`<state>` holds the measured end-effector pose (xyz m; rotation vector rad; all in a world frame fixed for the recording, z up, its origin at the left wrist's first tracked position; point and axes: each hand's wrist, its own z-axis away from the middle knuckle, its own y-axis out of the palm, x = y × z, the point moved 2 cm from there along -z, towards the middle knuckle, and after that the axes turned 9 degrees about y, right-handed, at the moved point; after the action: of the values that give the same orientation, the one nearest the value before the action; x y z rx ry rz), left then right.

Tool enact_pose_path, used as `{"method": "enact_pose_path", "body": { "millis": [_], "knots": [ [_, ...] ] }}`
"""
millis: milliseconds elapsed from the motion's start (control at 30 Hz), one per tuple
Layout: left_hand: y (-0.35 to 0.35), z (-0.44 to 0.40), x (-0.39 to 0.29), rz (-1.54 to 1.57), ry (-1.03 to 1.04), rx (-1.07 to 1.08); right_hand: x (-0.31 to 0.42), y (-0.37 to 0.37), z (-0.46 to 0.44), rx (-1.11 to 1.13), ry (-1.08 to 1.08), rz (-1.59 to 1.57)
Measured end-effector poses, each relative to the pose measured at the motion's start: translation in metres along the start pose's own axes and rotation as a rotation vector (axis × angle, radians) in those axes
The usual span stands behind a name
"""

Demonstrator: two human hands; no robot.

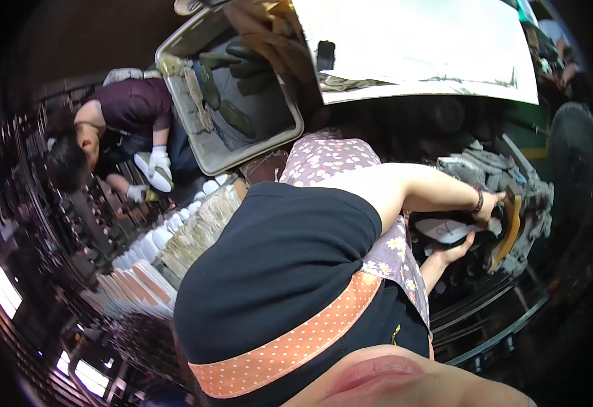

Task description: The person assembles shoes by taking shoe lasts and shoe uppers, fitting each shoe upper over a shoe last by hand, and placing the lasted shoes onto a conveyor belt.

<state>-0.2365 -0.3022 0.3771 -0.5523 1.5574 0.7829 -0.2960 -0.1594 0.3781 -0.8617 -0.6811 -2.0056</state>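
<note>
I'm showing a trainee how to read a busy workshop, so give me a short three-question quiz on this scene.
1. True or false: the co-worker wears white gloves.
2. Which colour is the curved piece beside the hand with the bracelet?
A. blue
B. orange-yellow
C. purple
3. Fill in: the dark green pieces lie in a large ____ bin.

Key: 1 true; 2 B; 3 grey.

Two bare hands [454, 252], two held shoes [441, 231], two white gloves [159, 160], one co-worker [130, 103], one bin [296, 126], one desk [418, 41]; dark shoes [236, 120], too jumbled to count.
</note>
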Motion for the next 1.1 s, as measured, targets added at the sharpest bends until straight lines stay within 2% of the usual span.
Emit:
{"method": "enact_pose_path", "body": {
  "millis": [33,100,167,200,267,300,333,367,433,467,500,567,600,633,667,700,733,767,833,1000,1100],
  "knots": [
    [0.011,-0.01,0.024,0.07,0.091,-0.034,-0.004,0.002,0.007,0.016,0.034,0.022],
    [-0.012,0.035,0.027,0.021,0.053,0.065,-0.029,0.009,0.03,0.006,0.127,0.083],
    [-0.044,0.107,0.031,0.041,0.016,0.087,-0.072,-0.02,0.024,0.121,0.27,-0.018],
    [-0.063,0.138,0.043,0.009,-0.033,0.064,-0.075,-0.009,0.023,0.252,0.099,0.326],
    [-0.084,0.186,0.078,0.244,-0.134,-0.103,-0.08,0.014,0.023,0.33,-0.414,0.991],
    [-0.098,0.215,0.069,0.609,-0.165,-0.096,-0.07,0.069,0.039,0.331,-0.377,0.987],
    [-0.107,0.24,0.061,0.817,-0.173,-0.257,-0.06,0.124,0.055,0.331,-0.339,0.983],
    [-0.123,0.27,0.048,0.759,-0.425,-0.417,-0.065,0.149,0.062,0.359,-0.289,0.792],
    [-0.129,0.273,0.07,0.711,-0.374,-0.574,-0.054,0.192,0.07,0.548,-0.297,0.887],
    [-0.143,0.286,0.066,0.814,-0.502,-0.56,-0.052,0.205,0.065,0.647,-0.24,1.111],
    [-0.149,0.291,0.067,0.888,-0.486,-0.581,-0.051,0.218,0.065,0.745,-0.27,1.285],
    [-0.159,0.309,0.065,0.948,-0.39,-0.641,-0.059,0.253,0.084,0.942,-0.353,1.228],
    [-0.165,0.315,0.063,0.988,-0.325,-0.66,-0.065,0.263,0.09,0.969,-0.227,1.126],
    [-0.165,0.312,0.059,1.008,-0.276,-0.68,-0.067,0.263,0.089,0.913,0.046,0.904],
    [-0.165,0.324,0.056,1.045,-0.202,-0.694,-0.072,0.268,0.097,0.913,0.137,0.855],
    [-0.164,0.336,0.055,1.092,-0.131,-0.705,-0.073,0.283,0.108,1.195,-0.17,1.114],
    [-0.164,0.351,0.057,1.15,-0.051,-0.712,-0.073,0.297,0.121,1.415,-0.688,1.327],
    [-0.163,0.361,0.058,1.197,0.013,-0.715,-0.073,0.309,0.133,1.539,-1.153,1.318],
    [-0.158,0.391,0.061,1.292,0.157,-0.707,-0.083,0.313,0.142,1.57,-1.243,1.355],
    [-0.143,0.453,0.063,1.456,0.404,-0.662,-0.097,0.343,0.183,1.882,-1.317,1.219],
    [-0.139,0.482,0.061,1.473,0.47,-0.644,-0.096,0.355,0.203,2.046,-1.259,1.212]
  ]
}}
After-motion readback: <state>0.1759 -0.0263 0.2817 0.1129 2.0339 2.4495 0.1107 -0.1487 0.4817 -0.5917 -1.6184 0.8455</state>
